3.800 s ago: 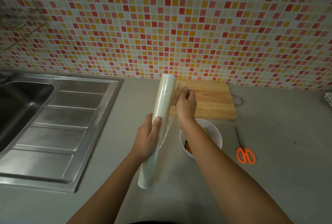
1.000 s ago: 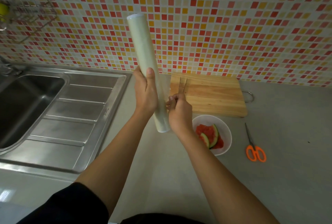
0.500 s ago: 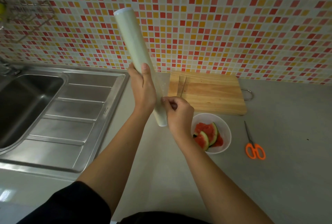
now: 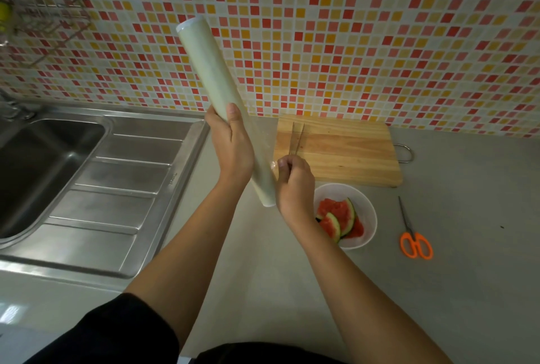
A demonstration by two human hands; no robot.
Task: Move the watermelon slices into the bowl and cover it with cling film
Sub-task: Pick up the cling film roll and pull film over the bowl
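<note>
We hold the cling film roll (image 4: 217, 100) tilted above the table (image 4: 455, 290), its top end leaning left toward the tiled wall (image 4: 350, 42) and its lower end hanging just left of the bowl (image 4: 368, 217). Our left hand (image 4: 232, 147) wraps the roll's middle, fingers closed around it with the thumb laid along the front. Our right hand (image 4: 295, 185) is pinched shut on the loose edge of the film (image 4: 267, 141), a clear strip peeled away from the roll's right side.

The watermelon slices (image 4: 339, 217) already lie in the white bowl, red flesh with green rind, uncovered. The bowl sits on the table just in front of the wooden cutting board (image 4: 344, 150), which lies against the wall. Orange-handled scissors (image 4: 413, 235) lie to the bowl's right, apart from it, with bare grey table beyond them. A steel sink (image 4: 96, 188) with a ribbed drainer fills the left side.
</note>
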